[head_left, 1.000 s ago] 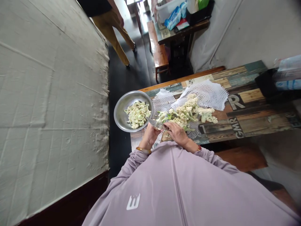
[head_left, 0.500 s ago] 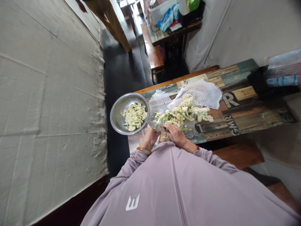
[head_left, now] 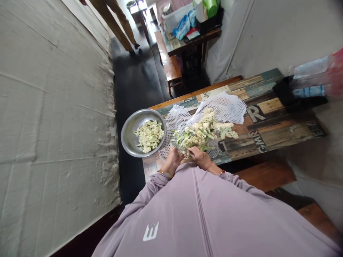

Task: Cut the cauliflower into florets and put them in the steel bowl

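Note:
My right hand point(head_left: 200, 157) is closed round a knife point(head_left: 175, 145), whose blade points left across the front of my left hand. My left hand point(head_left: 173, 160) is closed beside the blade on a small cauliflower piece point(head_left: 183, 152), mostly hidden by fingers. Just beyond both hands, a heap of cauliflower point(head_left: 205, 125) with pale green stems lies on white foam netting point(head_left: 227, 105). To the left, a steel bowl point(head_left: 128, 123) holds cut cauliflower florets point(head_left: 150, 136).
The netting and bowl stand on a patchwork wood table point(head_left: 235, 148). A black tray with plastic packs point(head_left: 308, 92) sits at its right end. Beyond are a bench point(head_left: 170, 66) and another laden table point(head_left: 177, 46). A person's legs point(head_left: 115, 21) show in the aisle; a wall point(head_left: 59, 125) runs along the left.
The knife has drawn back from the bowl's rim and turned between my hands. My left hand has come up beside it. The person's legs have shifted, and the whole view has swung slightly.

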Demonstrator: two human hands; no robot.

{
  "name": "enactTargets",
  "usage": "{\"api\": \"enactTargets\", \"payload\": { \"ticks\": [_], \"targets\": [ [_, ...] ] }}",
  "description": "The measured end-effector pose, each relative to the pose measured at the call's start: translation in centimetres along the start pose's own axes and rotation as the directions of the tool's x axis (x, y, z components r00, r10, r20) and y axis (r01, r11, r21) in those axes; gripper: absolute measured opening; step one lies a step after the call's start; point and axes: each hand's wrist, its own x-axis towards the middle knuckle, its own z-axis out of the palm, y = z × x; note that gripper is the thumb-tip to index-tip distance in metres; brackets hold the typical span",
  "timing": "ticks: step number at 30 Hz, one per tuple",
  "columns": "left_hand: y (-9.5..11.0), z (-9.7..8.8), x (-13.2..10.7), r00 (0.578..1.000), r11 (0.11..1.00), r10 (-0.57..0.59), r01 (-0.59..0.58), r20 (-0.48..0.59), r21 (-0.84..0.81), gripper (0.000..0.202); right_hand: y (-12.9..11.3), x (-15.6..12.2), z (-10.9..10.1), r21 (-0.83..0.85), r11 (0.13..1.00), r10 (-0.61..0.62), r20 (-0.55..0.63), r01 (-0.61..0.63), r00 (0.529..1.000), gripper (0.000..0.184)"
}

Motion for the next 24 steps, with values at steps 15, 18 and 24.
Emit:
{"api": "enactTargets", "payload": {
  "ticks": [15,18,24],
  "targets": [
    [2.0,-1.7,-1.1,0.998,0.998,0.058,-0.058,-0.02,-0.001,0.04,2.9,-1.9,0.1,0.353,0.87,0.325,0.116,-0.345,0.939,0.031],
    [2.9,-2.0,-2.1,0.991,0.999,0.054,-0.053,0.12,-0.015,0.045,2.3,-0.3,-1.1,0.602,0.666,0.391,0.222,-0.441,0.893,0.035],
    [5.1,-0.6,-5.1,0.949,0.998,0.054,-0.043,0.312,-0.041,0.05,1.1,2.6,-5.3,0.88,0.231,0.217,0.369,-0.415,0.904,0.04]
  ]
}}
